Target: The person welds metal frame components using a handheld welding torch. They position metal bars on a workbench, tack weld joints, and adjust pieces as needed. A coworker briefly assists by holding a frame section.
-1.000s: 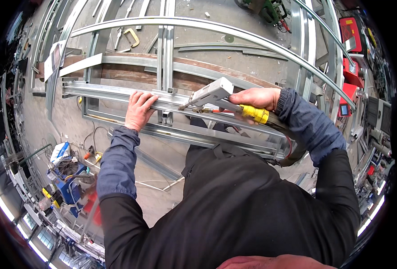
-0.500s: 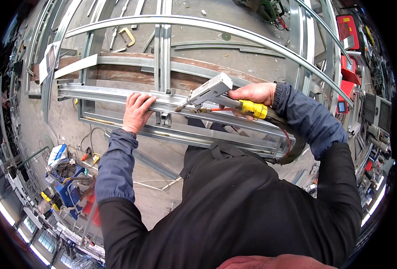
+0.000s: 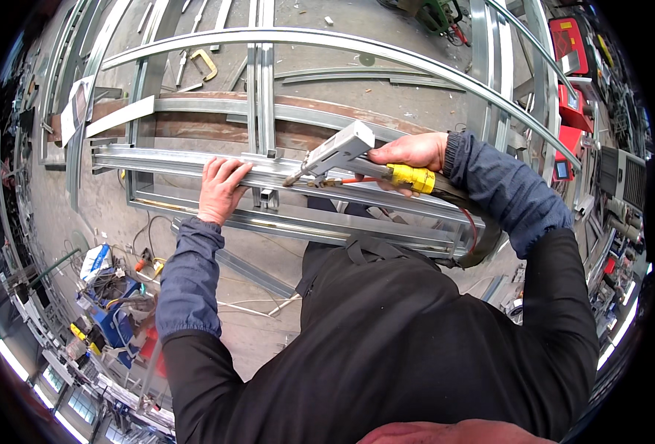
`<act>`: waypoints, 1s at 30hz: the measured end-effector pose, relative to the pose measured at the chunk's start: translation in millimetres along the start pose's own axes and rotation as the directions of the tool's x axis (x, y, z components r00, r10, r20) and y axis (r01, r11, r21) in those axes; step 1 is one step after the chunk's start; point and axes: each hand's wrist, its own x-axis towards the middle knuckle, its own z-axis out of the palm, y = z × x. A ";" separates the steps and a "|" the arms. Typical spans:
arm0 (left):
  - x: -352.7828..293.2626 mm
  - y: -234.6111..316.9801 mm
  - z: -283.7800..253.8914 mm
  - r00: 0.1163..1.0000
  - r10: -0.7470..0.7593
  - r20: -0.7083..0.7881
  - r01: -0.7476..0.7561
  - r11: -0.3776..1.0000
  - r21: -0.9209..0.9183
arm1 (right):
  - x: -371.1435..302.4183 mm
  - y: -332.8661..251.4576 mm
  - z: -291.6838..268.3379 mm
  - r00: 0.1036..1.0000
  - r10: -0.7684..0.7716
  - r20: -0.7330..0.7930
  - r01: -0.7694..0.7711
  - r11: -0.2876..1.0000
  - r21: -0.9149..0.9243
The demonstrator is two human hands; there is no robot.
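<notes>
1. In the head view, our right hand (image 3: 412,155) is closed around a grey tool (image 3: 338,150), fingers and thumb wrapped near its yellow band (image 3: 413,178).
2. From that grip the tool slants leftward and toward us, its tip (image 3: 289,181) at the metal rail (image 3: 268,171); whether they touch, we cannot tell.
3. The rail's long axis runs left to right in front of us.
4. Our left hand (image 3: 221,192) lies over the rail, nearer the tip than our right; whether it pinches or merely rests, we cannot tell.
</notes>
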 end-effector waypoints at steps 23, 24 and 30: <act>-0.6 -0.9 1.0 1.000 0.006 -0.009 -0.006 1.000 0.012 | -2.7 -0.1 0.7 0.999 0.002 -0.043 -0.004 0.999 -0.048; -0.8 -1.5 1.2 1.000 0.007 -0.015 -0.007 1.000 0.009 | -2.4 0.5 0.3 0.999 0.009 -0.038 -0.011 0.999 -0.042; -0.9 -4.4 3.5 1.000 0.017 -0.021 -0.017 1.000 0.013 | -2.3 5.3 -3.1 0.999 0.025 -0.038 -0.025 0.999 -0.019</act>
